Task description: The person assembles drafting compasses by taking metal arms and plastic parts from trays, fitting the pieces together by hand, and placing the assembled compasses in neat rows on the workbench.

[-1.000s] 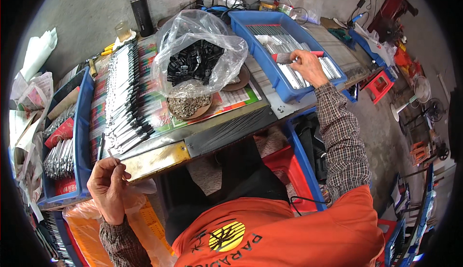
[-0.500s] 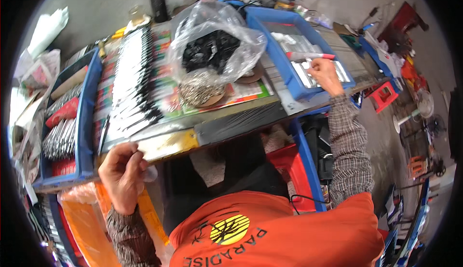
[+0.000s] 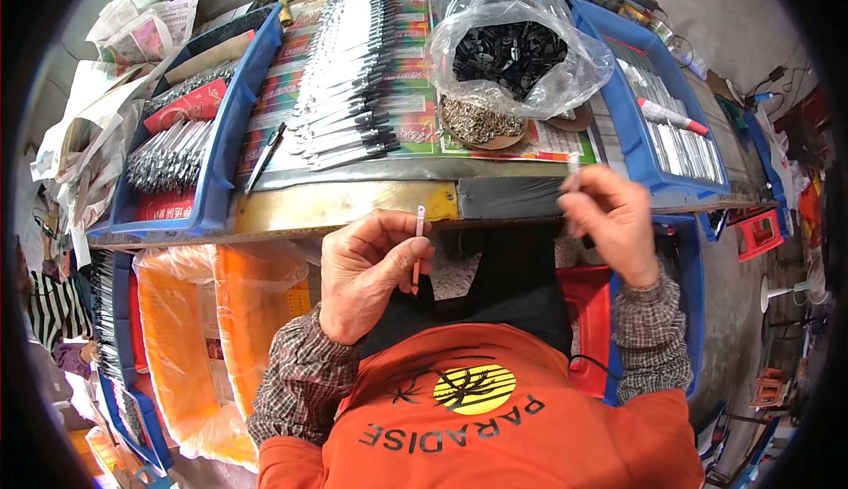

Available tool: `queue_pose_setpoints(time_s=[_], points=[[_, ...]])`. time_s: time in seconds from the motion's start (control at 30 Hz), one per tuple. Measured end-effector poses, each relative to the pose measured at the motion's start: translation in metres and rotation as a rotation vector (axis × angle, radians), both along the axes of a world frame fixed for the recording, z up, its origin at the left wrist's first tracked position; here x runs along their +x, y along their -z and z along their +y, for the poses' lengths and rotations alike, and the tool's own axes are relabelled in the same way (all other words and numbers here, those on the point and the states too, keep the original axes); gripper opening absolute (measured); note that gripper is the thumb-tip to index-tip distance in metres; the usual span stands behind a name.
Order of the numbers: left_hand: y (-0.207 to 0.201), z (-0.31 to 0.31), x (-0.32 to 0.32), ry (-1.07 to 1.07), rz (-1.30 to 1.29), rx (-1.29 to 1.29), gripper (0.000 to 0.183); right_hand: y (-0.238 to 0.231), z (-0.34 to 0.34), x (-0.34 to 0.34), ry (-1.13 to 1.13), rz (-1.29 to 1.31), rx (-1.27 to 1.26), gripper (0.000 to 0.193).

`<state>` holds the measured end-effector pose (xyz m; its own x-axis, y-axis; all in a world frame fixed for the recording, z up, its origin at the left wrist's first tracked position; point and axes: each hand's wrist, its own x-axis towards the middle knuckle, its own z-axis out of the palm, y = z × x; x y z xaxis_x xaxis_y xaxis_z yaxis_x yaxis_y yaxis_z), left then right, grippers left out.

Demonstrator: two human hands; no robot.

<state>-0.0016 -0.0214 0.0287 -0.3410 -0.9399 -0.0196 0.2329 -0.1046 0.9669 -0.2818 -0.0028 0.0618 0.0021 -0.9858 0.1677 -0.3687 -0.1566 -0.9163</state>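
Left of the right hand [image 3: 616, 221] and well apart from it, I see the left hand [image 3: 369, 275] pinching a slim pale rod [image 3: 420, 222], its long axis nearly upright in my view. The right hand pinches a whitish piece [image 3: 574, 169], too blurred for me to judge its shape, right of the rod and slightly farther out. Beyond both hands lies a plastic bag [image 3: 579, 58] of black parts [image 3: 508, 58].

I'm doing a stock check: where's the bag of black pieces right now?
In the head view, the bag is on the table, upper right of centre, between the black-tipped row and the right blue bin, behind silver bits.
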Motion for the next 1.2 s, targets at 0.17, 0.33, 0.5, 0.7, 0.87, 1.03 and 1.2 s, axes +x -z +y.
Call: queue_pose_setpoints(time_s=[0.17, 0.33, 0.5, 0.7, 0.87, 1.03, 1.2], points=[[0.0, 0.008, -0.003, 0.029, 0.045, 0.054, 0.014, 0.016, 0.006, 0.05, -0.273, -0.276, 0.184, 0.027], [0.008, 0.009, 0.0, 0.04, 0.042, 0.039, 0.014, 0.032, 0.008, 0.082, -0.386, -0.302, 0.094, 0.038], [0.013, 0.012, -0.003, 0.023, 0.089, -0.007, 0.013, 0.047, 0.013, 0.098, -0.356, -0.359, 0.06, 0.041], [0.016, 0.013, -0.005, 0.016, 0.154, 0.025, 0.011, 0.044, 0.013, 0.104, -0.321, -0.253, -0.026, 0.043], [0.021, 0.015, -0.008, 0.024, 0.2, 0.044, 0.011, 0.046, 0.016, 0.106, -0.279, -0.287, -0.033, 0.04], [0.02, 0.016, -0.009, 0.018, 0.216, 0.062, 0.011, 0.047, 0.017, 0.105, -0.285, -0.28, -0.033, 0.041], [0.023, 0.015, -0.01, 0.027, 0.229, 0.044, 0.012, 0.047, 0.018, 0.105, -0.272, -0.284, -0.016, 0.042]])
